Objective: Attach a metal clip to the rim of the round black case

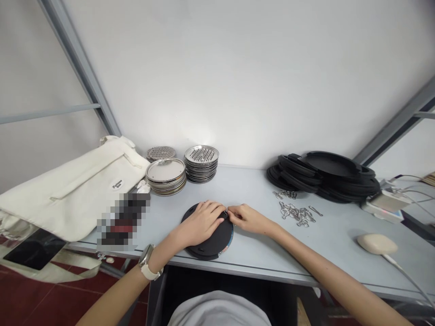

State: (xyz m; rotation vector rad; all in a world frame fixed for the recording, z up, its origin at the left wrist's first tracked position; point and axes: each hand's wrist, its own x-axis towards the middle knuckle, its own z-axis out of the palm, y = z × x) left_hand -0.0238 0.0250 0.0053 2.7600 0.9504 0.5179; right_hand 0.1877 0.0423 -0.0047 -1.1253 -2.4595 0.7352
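Observation:
A black round disc (217, 237) with a coloured strip along its right edge lies flat near the table's front edge. My left hand (204, 222) rests over its top and holds it, thumb and fingertips close to the right rim. At that rim my right hand (243, 217) is closed in a pinch on a small metal clasp (225, 212), mostly hidden by the fingers. Several loose metal clasps (297, 213) lie in a pile to the right of my right hand.
Behind the disc stand a stack of metal grater discs (201, 165) and a stack of plain metal discs (166, 174). Black round holders (326, 174) are piled at the back right. A cream bag (78, 190) lies left; a white corded device (377, 243) sits right.

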